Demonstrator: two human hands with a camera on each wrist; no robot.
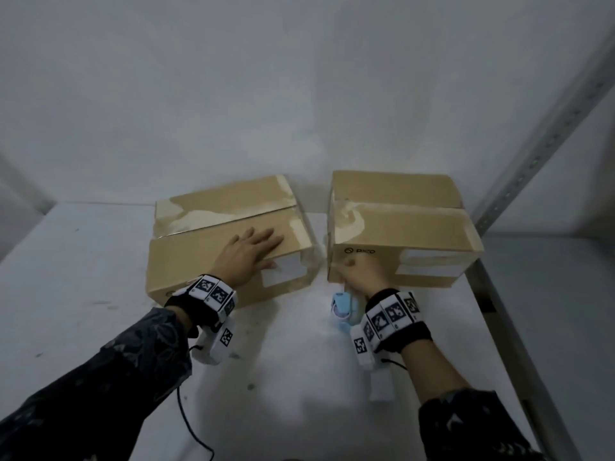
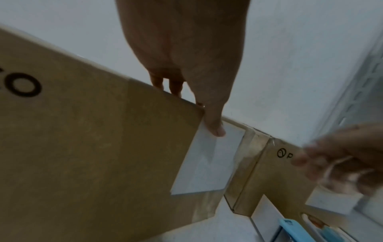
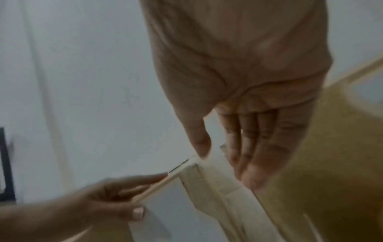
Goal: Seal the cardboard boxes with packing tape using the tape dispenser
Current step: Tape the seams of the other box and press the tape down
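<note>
Head view: two cardboard boxes stand side by side on a white table (image 1: 83,294), a narrow gap between them. The left hand (image 1: 248,252) lies flat, fingers straight, on top of the left box (image 1: 199,261), thumb over its front edge onto a white label (image 1: 283,277). The right hand (image 1: 361,272) is at the near left corner of the right box (image 1: 399,227); whether its fingers are curled here I cannot tell. A light blue tape dispenser (image 1: 344,306) sits just under the right wrist, on the table in front of that box. Open tabletop lies toward the viewer and to the left (a perforated metal rail (image 1: 532,154) bounds the right side).

Left wrist view: the left hand's thumb (image 2: 215,124) presses the label at the box's top edge; the dispenser (image 2: 294,229) shows at the bottom.

Right wrist view: the right hand (image 3: 248,98) has fingers straight and together, holding nothing, just above the box corner.
</note>
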